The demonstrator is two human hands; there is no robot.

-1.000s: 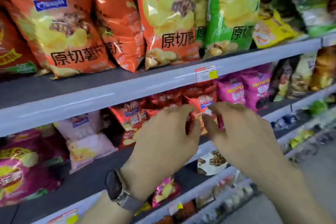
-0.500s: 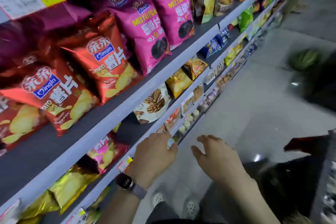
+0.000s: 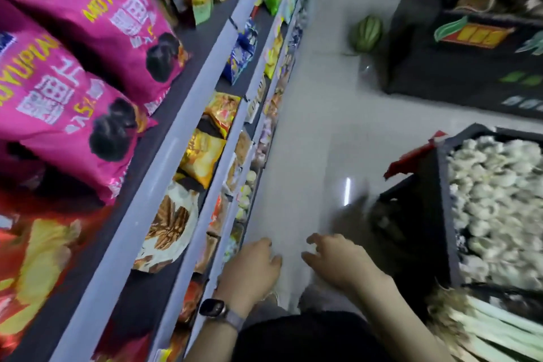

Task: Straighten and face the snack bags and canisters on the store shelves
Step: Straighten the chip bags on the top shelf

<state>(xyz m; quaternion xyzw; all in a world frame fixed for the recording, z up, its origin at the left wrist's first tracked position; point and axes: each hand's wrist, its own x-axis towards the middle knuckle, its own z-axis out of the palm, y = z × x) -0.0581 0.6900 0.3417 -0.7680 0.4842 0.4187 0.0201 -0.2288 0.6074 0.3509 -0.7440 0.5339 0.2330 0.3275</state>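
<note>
Snack bags fill the shelves on the left side. The pink bags [image 3: 88,67] on the upper shelf stand in a row with their fronts to the aisle, so this part looks finished to me. On the shelf below, the yellow bags [image 3: 202,156] lean at different angles and the white bag [image 3: 167,229] with a brown picture lies slanted, so I judge that the lower shelves are left to do. I cannot make out any canister; the picture is blurred.

Both hands are low, over the floor and away from these bags. The left hand [image 3: 249,267], with a watch [image 3: 213,308] on the wrist, is just beside the edge of the lowest shelves, its fingers loosely bent and holding nothing. The right hand [image 3: 338,258] is near it, further from the shelves, fingers a little spread and also empty. The white bag is up and to the left of the left hand, not touched.
</note>
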